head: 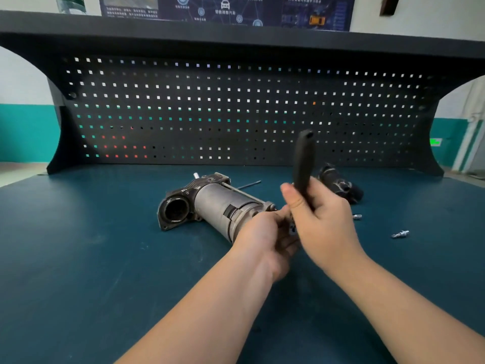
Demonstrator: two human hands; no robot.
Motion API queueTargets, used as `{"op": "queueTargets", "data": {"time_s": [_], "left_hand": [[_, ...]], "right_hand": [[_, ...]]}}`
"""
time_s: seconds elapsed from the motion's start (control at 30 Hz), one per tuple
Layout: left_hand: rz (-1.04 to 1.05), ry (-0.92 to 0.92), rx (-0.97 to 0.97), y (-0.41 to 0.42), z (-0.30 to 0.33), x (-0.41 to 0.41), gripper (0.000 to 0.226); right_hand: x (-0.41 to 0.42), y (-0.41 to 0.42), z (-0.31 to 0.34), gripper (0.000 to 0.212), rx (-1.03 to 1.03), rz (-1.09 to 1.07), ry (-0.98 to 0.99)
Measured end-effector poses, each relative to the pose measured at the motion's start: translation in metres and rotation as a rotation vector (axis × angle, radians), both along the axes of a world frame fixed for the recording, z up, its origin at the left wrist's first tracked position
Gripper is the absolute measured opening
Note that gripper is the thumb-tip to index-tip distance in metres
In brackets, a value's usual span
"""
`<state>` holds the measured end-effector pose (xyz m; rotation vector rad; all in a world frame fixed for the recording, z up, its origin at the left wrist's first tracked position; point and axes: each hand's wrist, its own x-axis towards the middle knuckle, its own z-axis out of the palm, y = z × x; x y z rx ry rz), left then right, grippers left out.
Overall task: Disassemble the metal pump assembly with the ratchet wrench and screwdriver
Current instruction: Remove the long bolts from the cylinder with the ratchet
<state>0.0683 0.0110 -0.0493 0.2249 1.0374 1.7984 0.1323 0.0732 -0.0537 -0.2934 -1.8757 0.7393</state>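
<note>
The metal pump assembly (210, 203) lies on its side on the blue-green bench top, its round open port facing me at the left and its grey cylinder running back toward my hands. My left hand (262, 232) grips the near right end of the cylinder. My right hand (320, 219) holds the ratchet wrench (303, 161) by its black handle, which stands almost upright and blurred. The wrench head sits low between my two hands, at the pump's end, mostly hidden by my fingers.
A dark removed pump part (339, 183) lies behind my right hand. Two loose bolts (400, 234) (357, 216) rest on the bench at the right. A thin long rod (249, 184) lies behind the pump. A black pegboard (236, 109) closes off the back of the bench.
</note>
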Motion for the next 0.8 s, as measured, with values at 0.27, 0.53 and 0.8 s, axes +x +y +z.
{"op": "queueTargets", "data": {"time_s": [0.27, 0.53, 0.8], "left_hand": [[-0.001, -0.025, -0.004, -0.001, 0.003, 0.003, 0.019], [0.012, -0.011, -0.011, -0.001, 0.002, 0.003, 0.015], [0.013, -0.013, -0.027, 0.002, 0.001, 0.005, 0.014]], "right_hand": [[-0.004, 0.015, 0.000, 0.034, -1.581, 0.395, 0.469], [0.002, 0.005, 0.005, 0.030, -0.439, 0.066, 0.142], [0.002, 0.013, 0.007, 0.034, -0.859, 0.203, 0.247]]}}
